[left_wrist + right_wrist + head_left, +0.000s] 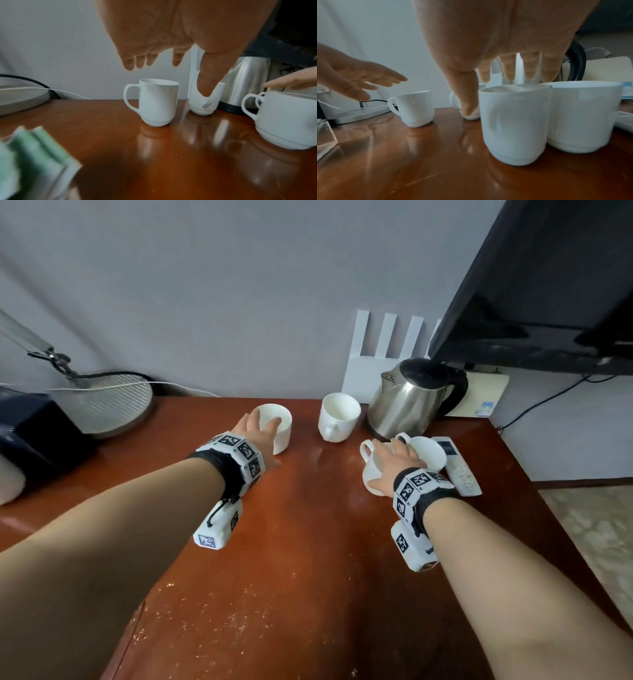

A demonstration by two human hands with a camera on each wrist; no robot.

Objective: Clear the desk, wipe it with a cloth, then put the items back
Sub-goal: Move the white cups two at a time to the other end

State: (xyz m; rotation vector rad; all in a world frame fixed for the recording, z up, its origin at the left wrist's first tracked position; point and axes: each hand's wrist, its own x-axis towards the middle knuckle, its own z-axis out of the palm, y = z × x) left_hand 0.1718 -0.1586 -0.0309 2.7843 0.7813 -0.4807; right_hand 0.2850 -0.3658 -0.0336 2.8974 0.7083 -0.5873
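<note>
Left hand: the left hand hovered with fingers spread and relaxed above the far-left mug, gripping nothing; the left wrist view showed its fingertips clear of the rim.
Right hand: the right hand was spread, palm down, over the near-right mug; the right wrist view showed its fingers just above the rim, and contact could not be confirmed.
Mugs: four white mugs stood upright on the desk. The far-left mug stood apart on the left; the middle mug stood just left of the kettle; the near-right mug touched its neighbour, the rightmost mug.
Kettle: a steel body with a black lid and handle, at the far right of the desk.
Remote: a white remote lay just right of the rightmost mug.
Desk: a glossy reddish-brown top, speckled with pale dust at the near edge.
Lamp base: a round grey lamp base sat at the far left, cables trailing from it.
Screen: a dark screen hung above the far-right corner.
</note>
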